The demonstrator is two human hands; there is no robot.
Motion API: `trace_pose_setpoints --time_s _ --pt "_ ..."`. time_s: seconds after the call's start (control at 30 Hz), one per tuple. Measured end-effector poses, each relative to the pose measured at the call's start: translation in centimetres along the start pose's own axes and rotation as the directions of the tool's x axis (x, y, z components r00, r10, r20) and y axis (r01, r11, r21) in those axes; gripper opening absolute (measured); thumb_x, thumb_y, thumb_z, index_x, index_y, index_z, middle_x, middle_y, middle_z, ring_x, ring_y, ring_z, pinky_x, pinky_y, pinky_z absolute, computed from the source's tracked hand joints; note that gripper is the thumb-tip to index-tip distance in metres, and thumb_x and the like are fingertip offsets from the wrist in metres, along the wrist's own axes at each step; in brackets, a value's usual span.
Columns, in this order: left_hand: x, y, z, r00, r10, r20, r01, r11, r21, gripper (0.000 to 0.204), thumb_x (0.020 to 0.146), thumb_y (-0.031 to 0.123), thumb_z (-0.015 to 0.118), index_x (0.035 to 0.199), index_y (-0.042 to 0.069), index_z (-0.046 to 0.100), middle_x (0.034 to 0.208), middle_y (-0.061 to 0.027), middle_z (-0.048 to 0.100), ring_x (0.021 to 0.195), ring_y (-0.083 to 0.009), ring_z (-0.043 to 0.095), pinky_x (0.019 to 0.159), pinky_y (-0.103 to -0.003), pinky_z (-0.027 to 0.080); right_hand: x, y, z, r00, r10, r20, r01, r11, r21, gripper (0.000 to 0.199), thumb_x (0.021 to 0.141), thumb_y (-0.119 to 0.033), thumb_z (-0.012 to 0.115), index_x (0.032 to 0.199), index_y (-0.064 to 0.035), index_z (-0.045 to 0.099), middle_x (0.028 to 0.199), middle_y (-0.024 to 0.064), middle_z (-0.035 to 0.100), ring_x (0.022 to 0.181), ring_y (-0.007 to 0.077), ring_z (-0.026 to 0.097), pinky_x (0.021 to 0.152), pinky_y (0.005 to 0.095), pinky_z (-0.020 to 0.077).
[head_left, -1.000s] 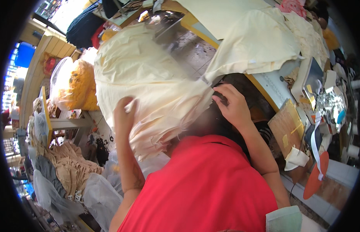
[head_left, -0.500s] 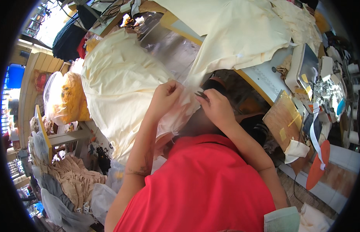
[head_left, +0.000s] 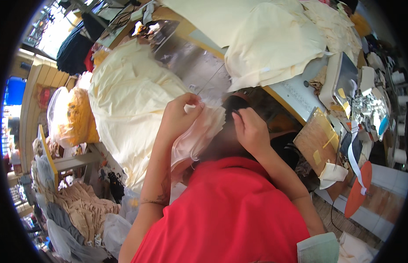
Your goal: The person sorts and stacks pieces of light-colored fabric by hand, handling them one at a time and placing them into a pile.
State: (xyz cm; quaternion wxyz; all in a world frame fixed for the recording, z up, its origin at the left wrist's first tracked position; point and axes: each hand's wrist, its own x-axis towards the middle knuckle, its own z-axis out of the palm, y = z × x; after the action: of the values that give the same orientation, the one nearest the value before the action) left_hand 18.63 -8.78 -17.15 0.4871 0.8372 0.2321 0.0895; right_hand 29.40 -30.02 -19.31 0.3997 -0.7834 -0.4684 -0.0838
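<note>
Our left hand [head_left: 180, 116] pinches the cream cloth [head_left: 129, 105] edge, holding it taut. Our right hand [head_left: 250, 129] grips a small dark tool [head_left: 236, 112] beside it.

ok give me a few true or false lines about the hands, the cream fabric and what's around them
1. The left hand pinches the edge of the cream fabric. True.
2. The right hand grips an orange bag. False: it holds a small dark tool, too small to tell its kind, and the orange-filled clear bag lies off to the left, untouched.
3. The person's shirt is blue. False: it is red.
4. More cream fabric is heaped on the worktable above the hands. True.
5. A pile of tan cloth lies at the lower left. True.
</note>
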Motion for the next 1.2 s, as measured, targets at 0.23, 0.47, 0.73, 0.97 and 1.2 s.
trace_pose_setpoints --time_s 0.23,0.47,0.73,0.97,1.2 --pt "6.6 0.2 9.8 0.937 0.337 -0.093 -0.322 0.935 0.147 0.09 0.072 0.031 0.086 0.14 -0.006 0.038 0.14 -0.0321 0.042 0.127 -0.0418 0.046 0.107 -0.048 0.039 -0.9 -0.8 -5.3 0.945 0.323 -0.05 -0.321 0.946 0.056 0.019 0.088 -0.012 0.072 0.096 0.0002 0.06 0.083 0.0131 0.063 0.069 0.0291 0.066 0.06 0.0357 0.0543" --pt "5.6 2.1 7.1 0.835 0.412 -0.365 -0.464 0.884 -0.064 0.03 0.087 -0.001 0.058 0.117 0.0 0.058 0.111 -0.0147 0.06 0.106 -0.0275 0.058 0.094 -0.038 0.046 0.3 1.4 -9.4 0.934 0.305 -0.186 -0.317 0.948 -0.039 0.042 0.082 0.006 0.063 0.124 -0.0007 0.058 0.102 0.0171 0.067 0.089 0.0324 0.069 0.076 0.0389 0.0559" --pt "-11.6 2.0 -15.8 0.727 0.565 -0.39 -0.397 0.81 0.432 0.037 0.079 0.027 0.066 0.098 -0.005 0.067 0.084 -0.0123 0.062 0.079 -0.0226 0.06 0.076 -0.033 0.046 8.3 2.0 -12.9 0.961 0.074 -0.266 -0.127 0.974 -0.187 0.078 0.078 0.017 0.057 0.147 -0.0182 0.048 0.155 0.0169 0.035 0.118 0.0359 0.06 0.083 0.0394 0.0524" --pt "-19.1 4.7 -25.1 0.457 0.659 -0.597 -0.597 0.725 0.343 0.062 0.095 0.055 0.055 0.101 -0.006 0.055 0.079 -0.0189 0.062 0.07 -0.0253 0.063 0.065 -0.039 0.051 11.9 -0.8 -13.9 0.942 0.14 0.305 -0.232 0.928 0.291 0.023 0.089 -0.016 0.072 0.108 -0.0051 0.073 0.085 0.011 0.07 0.078 0.0154 0.065 0.069 0.0312 0.0497" --pt "-14.3 5.6 -28.1 0.791 0.509 -0.34 -0.401 0.85 0.341 0.042 0.061 0.022 0.089 0.072 0.004 0.053 0.068 -0.0005 0.051 0.063 -0.015 0.048 0.056 -0.031 0.035 14.5 -1.8 -20.0 0.995 -0.062 -0.084 0.096 0.864 0.494 0.008 0.087 -0.008 0.074 0.092 -0.0025 0.07 0.081 0.001 0.06 0.062 0.0066 0.048 0.055 0.0225 0.0381"
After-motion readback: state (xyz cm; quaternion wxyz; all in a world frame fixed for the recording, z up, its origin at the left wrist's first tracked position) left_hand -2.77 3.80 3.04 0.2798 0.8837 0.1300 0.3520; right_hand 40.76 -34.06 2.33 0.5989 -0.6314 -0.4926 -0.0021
